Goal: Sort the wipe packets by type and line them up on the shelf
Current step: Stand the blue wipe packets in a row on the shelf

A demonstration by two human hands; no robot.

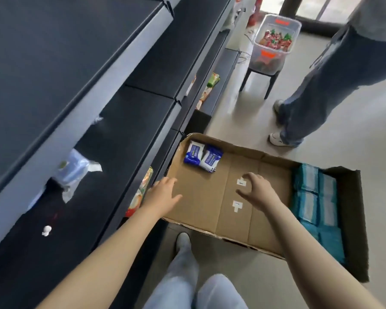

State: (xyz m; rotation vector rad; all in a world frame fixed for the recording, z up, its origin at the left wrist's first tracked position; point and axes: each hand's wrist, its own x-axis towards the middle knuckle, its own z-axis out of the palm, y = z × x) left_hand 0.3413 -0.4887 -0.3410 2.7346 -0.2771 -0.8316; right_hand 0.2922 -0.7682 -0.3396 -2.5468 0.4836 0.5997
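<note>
From the head camera we saw our left hand [165, 192] open and empty at the cardboard box's [201, 210] nine o'clock edge, our right hand [257, 190] loosely curled, empty, mid-box. Two blue-and-white wipe packets [202, 159] lay at eleven o'clock; teal packets [314, 197] filled three o'clock.

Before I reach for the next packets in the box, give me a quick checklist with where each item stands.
1. Left hand free: ok, open and empty at the cardboard box left edge.
2. Right hand free: ok, fingers curled over the bare box floor, holding nothing.
3. Blue-and-white wipe packets reachable: ok, two lie unobstructed in the far left corner.
4. Teal packets sorted apart: ok, stacked along the box's right side, away from the blue ones.
5. Space on the shelf: cannot tell, a clear wrapped pack and orange packs occupy parts of it.
6. Aisle clear: not ok, another person stands just beyond the box.
</note>
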